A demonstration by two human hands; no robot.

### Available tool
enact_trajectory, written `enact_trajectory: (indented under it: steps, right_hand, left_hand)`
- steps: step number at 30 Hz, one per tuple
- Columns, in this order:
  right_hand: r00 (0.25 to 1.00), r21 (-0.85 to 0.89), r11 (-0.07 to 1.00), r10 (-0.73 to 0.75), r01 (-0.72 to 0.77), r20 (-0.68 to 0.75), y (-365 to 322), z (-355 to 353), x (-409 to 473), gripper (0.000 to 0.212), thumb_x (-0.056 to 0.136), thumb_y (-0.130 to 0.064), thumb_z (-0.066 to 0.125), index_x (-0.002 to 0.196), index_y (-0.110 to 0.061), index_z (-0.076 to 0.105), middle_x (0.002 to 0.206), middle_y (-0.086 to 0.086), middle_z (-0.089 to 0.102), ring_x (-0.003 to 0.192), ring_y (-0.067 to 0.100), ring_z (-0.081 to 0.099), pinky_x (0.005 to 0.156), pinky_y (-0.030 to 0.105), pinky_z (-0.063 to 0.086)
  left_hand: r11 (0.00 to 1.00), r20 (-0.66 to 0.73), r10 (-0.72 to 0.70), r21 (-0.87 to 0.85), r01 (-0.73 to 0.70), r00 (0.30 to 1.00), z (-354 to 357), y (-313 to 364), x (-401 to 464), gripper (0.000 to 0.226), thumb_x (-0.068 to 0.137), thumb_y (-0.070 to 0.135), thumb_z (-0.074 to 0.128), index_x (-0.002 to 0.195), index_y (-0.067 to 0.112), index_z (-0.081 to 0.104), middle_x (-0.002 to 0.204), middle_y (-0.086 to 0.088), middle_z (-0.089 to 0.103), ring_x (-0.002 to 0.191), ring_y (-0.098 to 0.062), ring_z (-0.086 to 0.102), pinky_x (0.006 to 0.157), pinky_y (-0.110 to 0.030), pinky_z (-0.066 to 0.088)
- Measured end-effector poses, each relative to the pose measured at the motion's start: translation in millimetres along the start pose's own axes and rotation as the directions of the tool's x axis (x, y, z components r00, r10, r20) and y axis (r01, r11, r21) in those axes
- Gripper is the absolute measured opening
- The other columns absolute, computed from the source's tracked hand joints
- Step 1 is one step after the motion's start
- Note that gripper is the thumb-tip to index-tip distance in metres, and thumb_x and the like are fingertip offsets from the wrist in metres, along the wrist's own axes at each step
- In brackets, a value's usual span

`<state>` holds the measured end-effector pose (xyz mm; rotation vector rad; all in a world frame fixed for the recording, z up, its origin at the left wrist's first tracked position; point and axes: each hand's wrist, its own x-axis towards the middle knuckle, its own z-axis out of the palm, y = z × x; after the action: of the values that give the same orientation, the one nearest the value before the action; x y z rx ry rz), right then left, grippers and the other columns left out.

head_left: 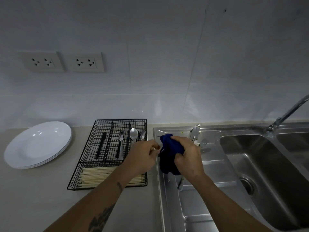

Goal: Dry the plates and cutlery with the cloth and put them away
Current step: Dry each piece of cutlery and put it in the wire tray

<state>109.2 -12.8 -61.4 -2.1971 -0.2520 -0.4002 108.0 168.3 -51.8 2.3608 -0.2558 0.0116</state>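
My right hand (188, 156) grips a dark blue cloth (168, 158) bunched over the sink's draining board. My left hand (143, 156) pinches the end of a piece of cutlery whose other end is wrapped in the cloth; which kind it is cannot be told. A stack of white plates (37, 144) lies on the counter at the left. A black wire cutlery tray (110, 154) holds a black-handled knife (101, 147), a fork (120, 144), spoons (134, 135) and, in its front section, several wooden chopsticks (100, 176).
More cutlery (194, 133) lies on the steel draining board (212, 190) behind my right hand, and one piece (180, 184) lies below the cloth. The sink basin (267, 173) and tap (287, 113) are at the right. Two wall sockets (65, 62) sit above the counter.
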Motion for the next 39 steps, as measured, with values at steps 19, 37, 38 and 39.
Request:
enact_trajectory:
  steps: [19, 37, 38, 39]
  right_hand:
    - [0.996, -0.047, 0.995, 0.087, -0.085, 0.028, -11, -16, 3, 0.067, 0.062, 0.014, 0.053, 0.120, -0.018, 0.067, 0.117, 0.000, 0.065, 0.103, 0.008, 0.051, 0.088, 0.007, 0.039]
    - [0.979, -0.451, 0.870, -0.196, 0.198, 0.051, 7, -18, 7, 0.062, 0.054, -0.003, 0.071, 0.116, -0.014, 0.067, 0.110, 0.007, 0.063, 0.099, 0.029, 0.052, 0.084, 0.037, 0.049]
    - [0.981, -0.464, 0.866, -0.187, 0.188, 0.048, 8, -20, 12, 0.060, 0.053, -0.005, 0.073, 0.112, -0.015, 0.068, 0.105, 0.006, 0.064, 0.095, 0.029, 0.053, 0.081, 0.036, 0.049]
    - [0.984, -0.470, 0.865, -0.174, 0.174, 0.045, 9, -23, 16, 0.057, 0.052, -0.005, 0.074, 0.108, -0.016, 0.069, 0.099, 0.005, 0.064, 0.091, 0.029, 0.053, 0.077, 0.036, 0.050]
  left_hand:
    - [0.910, -0.265, -0.374, -0.289, 0.297, 0.889, -31, 21, 22, 0.015, 0.084, 0.013, 0.058, 0.072, 0.019, 0.065, 0.069, -0.002, 0.070, 0.066, -0.019, 0.069, 0.057, -0.033, 0.059]
    - [0.065, 0.357, -0.564, -0.880, 0.471, 0.744, -17, 31, 9, 0.009, 0.091, 0.002, 0.059, 0.097, 0.006, 0.065, 0.077, -0.007, 0.073, 0.062, -0.011, 0.062, 0.063, -0.025, 0.048]
    - [0.084, 0.356, -0.544, -0.878, 0.471, 0.760, -18, 33, 10, 0.009, 0.092, 0.002, 0.059, 0.096, 0.007, 0.064, 0.079, -0.007, 0.073, 0.064, -0.012, 0.063, 0.064, -0.025, 0.049]
    - [0.129, 0.343, -0.520, -0.873, 0.470, 0.782, -18, 34, 11, 0.008, 0.092, 0.003, 0.059, 0.096, 0.009, 0.063, 0.081, -0.007, 0.073, 0.067, -0.013, 0.064, 0.066, -0.026, 0.051]
